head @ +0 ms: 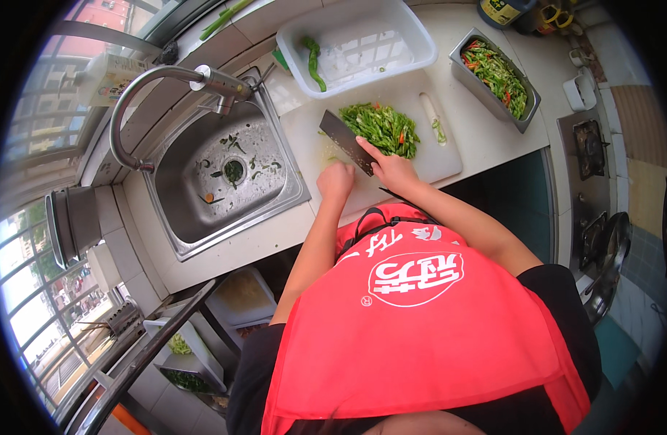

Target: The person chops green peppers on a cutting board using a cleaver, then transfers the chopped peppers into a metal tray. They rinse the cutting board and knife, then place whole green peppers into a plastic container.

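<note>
My right hand point(394, 169) grips a cleaver point(348, 142) near its handle end, with the index finger laid along the blade. The blade touches the left side of a heap of sliced green peppers point(382, 129) with a few red bits. My left hand point(336, 178) is curled just left of the blade's near end, over the white cutting board point(442, 163); whether its fingers hold anything is hidden. Behind the board, a white plastic tub point(360, 54) holds a whole green pepper point(314, 64). Cut pepper bits lie near the board's slot.
A steel sink point(186, 217) with a curved faucet point(118, 117) and green scraps lies at left. At right stands a deep metal pan point(488, 103) of sliced peppers. Bottles point(499, 11) stand at the back right, beyond it a gas stove point(583, 190).
</note>
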Available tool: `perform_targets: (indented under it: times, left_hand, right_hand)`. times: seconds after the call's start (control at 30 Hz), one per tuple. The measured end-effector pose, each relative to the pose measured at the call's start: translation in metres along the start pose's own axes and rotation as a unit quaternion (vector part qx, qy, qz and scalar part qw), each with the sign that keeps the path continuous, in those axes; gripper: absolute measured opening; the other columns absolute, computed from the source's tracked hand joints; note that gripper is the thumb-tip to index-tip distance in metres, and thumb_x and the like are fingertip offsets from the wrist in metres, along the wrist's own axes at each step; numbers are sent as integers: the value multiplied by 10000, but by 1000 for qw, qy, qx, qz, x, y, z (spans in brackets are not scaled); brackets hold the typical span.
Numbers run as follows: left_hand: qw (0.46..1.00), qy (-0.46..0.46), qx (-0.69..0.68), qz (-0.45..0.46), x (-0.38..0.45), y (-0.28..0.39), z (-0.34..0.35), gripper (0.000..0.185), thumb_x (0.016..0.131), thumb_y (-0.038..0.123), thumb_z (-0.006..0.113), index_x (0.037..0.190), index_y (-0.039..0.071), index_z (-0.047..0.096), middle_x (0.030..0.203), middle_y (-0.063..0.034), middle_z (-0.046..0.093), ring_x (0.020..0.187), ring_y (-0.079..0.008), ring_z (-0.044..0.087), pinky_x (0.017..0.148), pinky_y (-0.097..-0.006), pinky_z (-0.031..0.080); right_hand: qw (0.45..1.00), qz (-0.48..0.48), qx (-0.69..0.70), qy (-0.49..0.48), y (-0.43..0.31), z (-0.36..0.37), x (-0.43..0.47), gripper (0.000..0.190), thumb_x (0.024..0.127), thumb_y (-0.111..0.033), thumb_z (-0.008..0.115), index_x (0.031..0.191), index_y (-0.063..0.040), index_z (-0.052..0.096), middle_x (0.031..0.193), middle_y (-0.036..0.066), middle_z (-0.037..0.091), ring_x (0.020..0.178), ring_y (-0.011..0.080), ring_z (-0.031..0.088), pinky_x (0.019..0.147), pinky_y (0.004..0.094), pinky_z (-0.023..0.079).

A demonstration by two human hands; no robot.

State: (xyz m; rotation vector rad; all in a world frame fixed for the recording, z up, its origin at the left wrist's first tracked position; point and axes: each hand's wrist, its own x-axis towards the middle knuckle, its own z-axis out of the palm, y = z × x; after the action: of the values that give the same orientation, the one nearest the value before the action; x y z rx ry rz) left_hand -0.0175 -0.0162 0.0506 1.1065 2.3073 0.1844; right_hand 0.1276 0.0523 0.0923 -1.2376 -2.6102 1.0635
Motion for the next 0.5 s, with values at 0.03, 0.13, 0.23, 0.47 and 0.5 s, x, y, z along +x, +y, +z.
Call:
perform_targets:
  times: [0.03,0.13,0.23,0.47,0.5]
  left_hand:
    - [1000,16,-13,-12,2,0,3,336,819,319,497,829,21,652,823,-222,647,784,-404,630,715,-477,495]
    - [998,39,-35,-29,6,3,5,344,816,325,504,806,19,661,835,-219,654,789,-396,638,711,-479,497]
    - [998,48,-39,-21,5,5,8,339,813,323,507,801,17,655,825,-225,650,786,-402,635,707,-484,494]
    - [999,45,-16,-24,6,0,12,321,817,321,505,867,36,642,839,-227,652,796,-393,641,707,-471,501]
    - [999,39,-16,-15,4,1,12,321,817,320,502,867,35,641,839,-225,652,798,-396,639,712,-473,499]
  right_hand:
    - [1000,-5,-15,-5,3,-3,-3,704,833,-133,515,1427,-387,235,608,169,589,531,356,589,543,460,492]
    - [999,-19,-39,-26,6,-14,-14,706,832,-131,517,1429,-378,233,622,172,595,535,367,586,541,468,490]
    - [995,-8,-61,-77,-5,-13,-23,704,835,-126,516,1432,-363,228,622,176,594,540,370,586,541,475,490]
    - [998,-28,-28,-50,4,-6,-15,725,834,-110,520,1437,-361,206,602,192,583,536,377,583,527,490,479]
    - [997,-18,-35,-71,0,-9,-19,726,834,-114,523,1438,-361,205,599,192,582,533,376,581,526,490,477]
